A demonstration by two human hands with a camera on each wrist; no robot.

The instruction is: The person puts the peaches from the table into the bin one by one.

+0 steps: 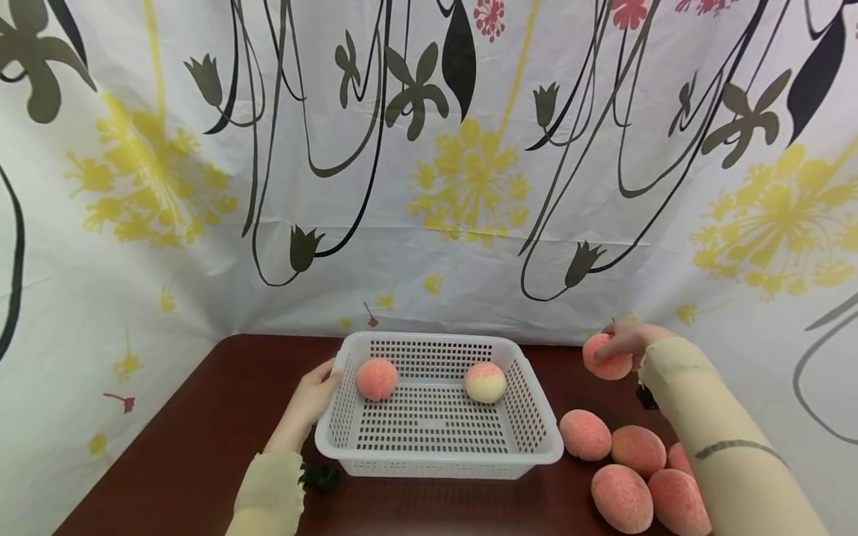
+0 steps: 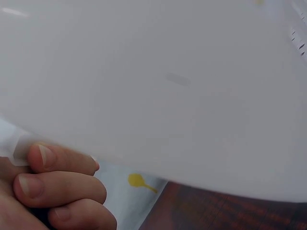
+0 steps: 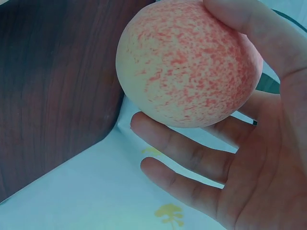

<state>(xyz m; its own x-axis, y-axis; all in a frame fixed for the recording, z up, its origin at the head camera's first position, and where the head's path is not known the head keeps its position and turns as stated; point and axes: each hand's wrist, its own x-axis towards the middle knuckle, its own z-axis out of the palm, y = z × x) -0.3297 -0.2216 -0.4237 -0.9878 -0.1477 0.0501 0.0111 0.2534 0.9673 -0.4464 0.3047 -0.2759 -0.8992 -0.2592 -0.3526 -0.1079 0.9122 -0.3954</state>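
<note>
A white plastic basket (image 1: 429,467) with slotted walls stands on the table. My left hand (image 1: 313,394) grips its left rim; in the left wrist view the fingers (image 2: 62,189) are curled below the pale rim (image 2: 158,105). Inside the basket lie two peaches, a pink one (image 1: 377,380) on the left and a cream-and-pink one (image 1: 485,383) on the right. Over the table's back right part, my right hand (image 1: 626,344) holds another peach (image 3: 187,62), pink-speckled and cream, between thumb and fingers. Its two lower fingers stretch out below the fruit.
Several more peaches (image 1: 622,497) lie grouped on the dark brown table (image 1: 181,447), right of the basket and partly behind my right sleeve (image 1: 731,432). A white flower-patterned cloth (image 1: 375,201) hangs behind the table and along its sides.
</note>
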